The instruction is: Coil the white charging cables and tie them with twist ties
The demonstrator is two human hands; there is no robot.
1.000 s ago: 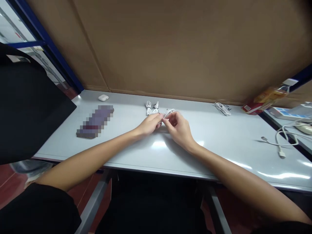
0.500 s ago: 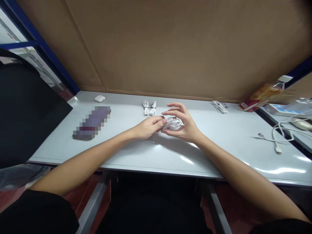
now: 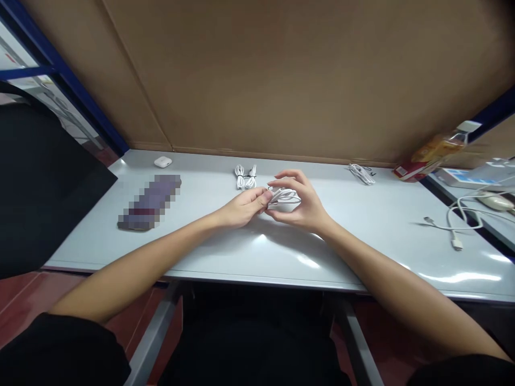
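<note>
Above the middle of the table, a coiled white cable (image 3: 287, 197) is held between both hands. My left hand (image 3: 242, 208) pinches its left end between thumb and fingers. Curled around the loops from the right is my right hand (image 3: 310, 207), its thumb below and fingertips above, close to the left fingertips. A small dark tie seems to show at the pinched end; its detail is too small to make out. Just behind the hands lie two white cable bundles (image 3: 240, 177), each bound with a dark tie.
Another white cable bundle (image 3: 362, 174) lies at the back right, near a tilted drink bottle (image 3: 432, 153). A loose white cable (image 3: 466, 227) trails over the right edge. On the left are a white earphone case (image 3: 163, 162) and a pixelated phone-shaped object (image 3: 150, 202). Cardboard (image 3: 261, 80) walls the back.
Both hands keep nearly the same pose around the coiled cable. The loops have shifted slightly between the fingers. The whole view has moved a little.
</note>
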